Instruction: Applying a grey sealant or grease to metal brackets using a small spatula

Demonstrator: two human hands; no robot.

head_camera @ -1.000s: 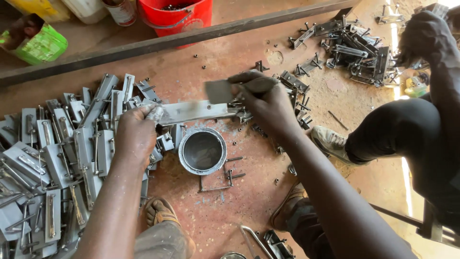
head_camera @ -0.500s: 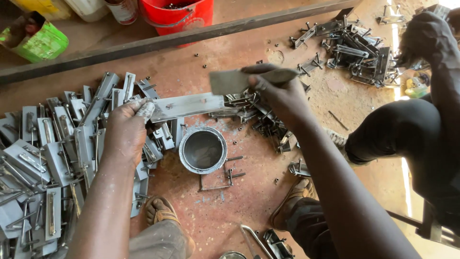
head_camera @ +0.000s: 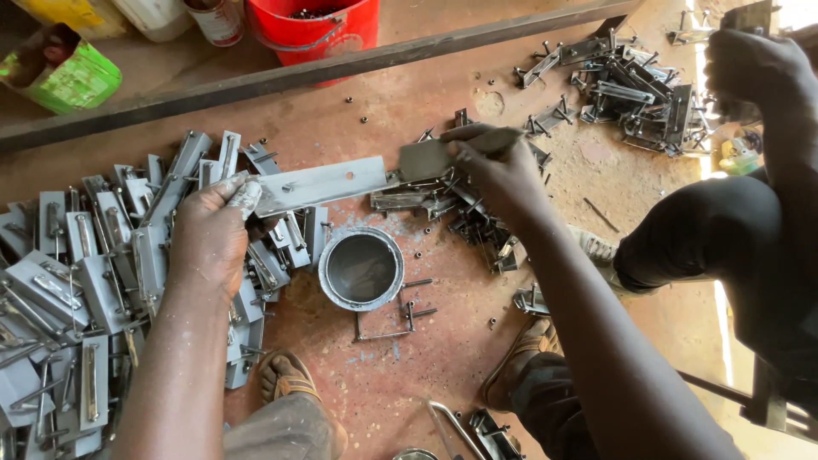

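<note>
The flat steel plate [head_camera: 319, 185] lies across the red-brown floor [head_camera: 366, 375] just above the short open steel ring [head_camera: 361, 268], its left end pinched under the thumb of the left hand [head_camera: 209, 238], which is closed on it over the big heap of grey latch plates [head_camera: 77, 281]. The right hand [head_camera: 494, 175] grips a small dark metal piece [head_camera: 426, 159] and holds it against the plate's right end, above a smaller pile of dark bolt parts [head_camera: 460, 213]. To do this well, I judge the left hand should keep the plate level and pressed flat while the right hand squares the small piece flush with the plate's edge, fingers kept off the join. Along the top edge, beyond a long steel bar [head_camera: 324, 72], stand a red bucket [head_camera: 315, 25], a crumpled green package [head_camera: 64, 77] at the left, and a small tin with a pale label [head_camera: 217, 19] between them.
</note>
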